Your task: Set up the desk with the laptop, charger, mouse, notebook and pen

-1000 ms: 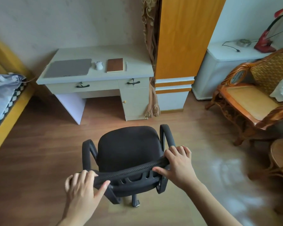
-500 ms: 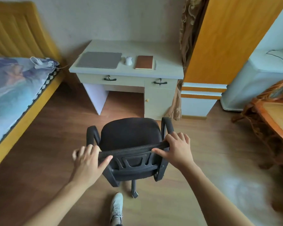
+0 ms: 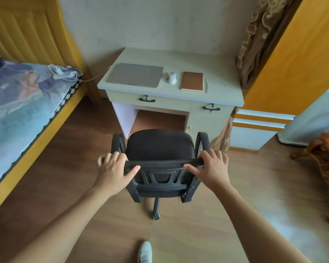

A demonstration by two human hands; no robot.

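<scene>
Both hands, left hand [image 3: 114, 170] and right hand [image 3: 212, 168], grip the chair [image 3: 160, 149], fingers curled over its back; next, probably push it under the desk [image 3: 222, 88].

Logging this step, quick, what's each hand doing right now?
Left hand: grips the top left of the black office chair's backrest, slightly blurred.
Right hand: grips the backrest's top right, thumb behind.
</scene>
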